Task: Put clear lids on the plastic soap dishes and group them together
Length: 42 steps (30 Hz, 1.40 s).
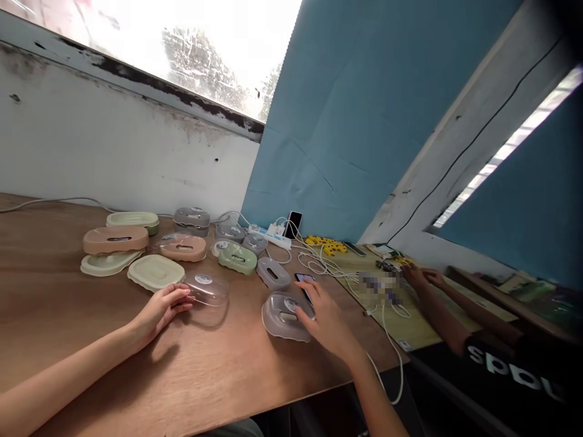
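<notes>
Your left hand (160,311), fingers together, touches clear lid (208,290) at its 3 o'clock. Your right hand (325,320), fingers apart, rests on clear soap dish (279,320); phone (303,279) at 12 o'clock.

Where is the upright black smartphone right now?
In the head view, the upright black smartphone leans against the blue wall just behind the white power strip, right of centre.

Two see-through plastic pieces. The clear domed lid (207,291) with a round sticker sits dome-up, well in front-left of the power strip (271,235). The clear oval tray (280,320) lies flat, straight in front of that strip.
</notes>
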{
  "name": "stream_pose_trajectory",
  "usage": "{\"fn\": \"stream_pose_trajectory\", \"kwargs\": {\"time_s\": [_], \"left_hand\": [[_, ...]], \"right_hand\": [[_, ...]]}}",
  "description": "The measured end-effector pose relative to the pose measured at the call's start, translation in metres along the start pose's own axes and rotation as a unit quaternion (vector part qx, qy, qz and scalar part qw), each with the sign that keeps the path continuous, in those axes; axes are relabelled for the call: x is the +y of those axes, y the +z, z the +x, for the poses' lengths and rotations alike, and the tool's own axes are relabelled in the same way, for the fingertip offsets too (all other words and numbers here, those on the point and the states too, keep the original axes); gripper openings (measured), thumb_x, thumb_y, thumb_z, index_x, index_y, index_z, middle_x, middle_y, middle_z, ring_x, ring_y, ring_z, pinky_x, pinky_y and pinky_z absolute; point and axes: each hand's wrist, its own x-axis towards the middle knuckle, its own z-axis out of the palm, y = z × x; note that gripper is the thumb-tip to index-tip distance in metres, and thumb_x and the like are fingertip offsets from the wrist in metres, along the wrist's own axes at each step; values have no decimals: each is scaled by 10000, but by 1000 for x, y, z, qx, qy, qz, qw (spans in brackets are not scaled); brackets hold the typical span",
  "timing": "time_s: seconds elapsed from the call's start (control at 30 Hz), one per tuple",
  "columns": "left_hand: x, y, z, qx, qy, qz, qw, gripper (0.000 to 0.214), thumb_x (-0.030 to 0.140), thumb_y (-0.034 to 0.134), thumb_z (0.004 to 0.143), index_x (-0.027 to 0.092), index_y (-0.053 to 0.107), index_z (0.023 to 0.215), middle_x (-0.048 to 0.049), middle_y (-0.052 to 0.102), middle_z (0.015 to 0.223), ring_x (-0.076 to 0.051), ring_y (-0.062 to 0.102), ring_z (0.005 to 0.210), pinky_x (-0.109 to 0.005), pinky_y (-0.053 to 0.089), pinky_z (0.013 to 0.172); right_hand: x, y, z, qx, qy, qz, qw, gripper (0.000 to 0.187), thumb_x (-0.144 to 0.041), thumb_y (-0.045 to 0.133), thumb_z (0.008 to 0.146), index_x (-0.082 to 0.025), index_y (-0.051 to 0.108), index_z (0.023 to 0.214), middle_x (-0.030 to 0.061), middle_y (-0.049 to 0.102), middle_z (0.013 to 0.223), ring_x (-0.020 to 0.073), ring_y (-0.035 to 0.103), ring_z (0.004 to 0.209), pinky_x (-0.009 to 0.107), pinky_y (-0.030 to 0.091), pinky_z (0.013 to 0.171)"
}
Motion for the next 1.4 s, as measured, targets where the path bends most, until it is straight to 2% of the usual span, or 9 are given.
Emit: {"fn": "stream_pose_trajectory", "kwargs": {"time_s": [0.3,0.47,0.6,0.7,0.8,0.87,1.13,1.27,1.4], "left_hand": [[-15,-4,6,-50,35,107,992,456,261,739,637,185,482,1005,-13,626,802,-207,685,730,-336,528,717],[-16,-4,0,-95,51,172,979,613,183,730,587,190,446,1130,-76,619,1005,-157,631,660,-293,503,607],[-16,-4,-3,-121,38,175,976,700,154,668,609,193,410,1258,-180,490,1308,-117,608,587,-258,469,495],[-14,-4,-3,-129,20,150,980,766,107,669,570,207,423,1289,-175,438,1380,-94,581,570,-237,452,468],[-12,1,-10,-146,-8,102,984,647,126,683,565,193,532,1191,-123,511,1306,-108,581,651,-228,467,522],[-12,7,-18,-167,-45,59,983,521,226,677,607,176,579,1116,-102,572,1182,-152,600,736,-251,485,561],[-21,20,-38,-206,-134,-27,969,396,242,679,574,127,656,953,-58,610,902,-123,560,670,-261,428,610],[-19,18,-37,-234,-148,-16,961,308,185,692,564,87,687,856,-64,625,860,-114,557,616,-273,424,617],[-17,19,-36,-247,-155,0,956,258,201,683,562,94,680,797,-35,620,761,-104,554,550,-265,418,581]], "right_hand": [[16,59,107,-108,121,-33,986,875,-452,700,717,-121,294,1418,227,524,1296,387,520,1180,476,416,914],[15,60,112,-92,159,-50,982,830,-450,668,719,-103,331,1393,217,627,1135,399,600,1038,455,457,819],[-14,46,102,-12,192,-96,977,827,-446,594,773,4,267,1384,332,493,1230,480,480,1150,534,374,903],[-61,42,101,33,104,-52,993,848,-430,600,771,-46,206,1416,292,422,1295,439,444,1174,504,359,934],[-120,53,113,-76,-109,73,988,894,-428,682,716,-213,199,1437,155,512,1220,340,505,1087,445,397,906],[-156,67,128,-135,-163,92,973,923,-456,710,699,-237,200,1436,140,521,1207,330,505,1081,438,401,890],[-222,130,166,-188,-182,43,964,934,-502,736,668,-151,290,1410,202,528,1249,371,514,1139,456,418,898],[-232,141,168,-193,-161,-4,968,863,-469,737,653,-82,396,1345,250,446,1336,407,455,1213,500,404,947],[-237,141,186,-235,-153,-19,960,653,-480,754,615,-114,599,1133,205,602,1168,361,602,1037,427,511,812]]}}
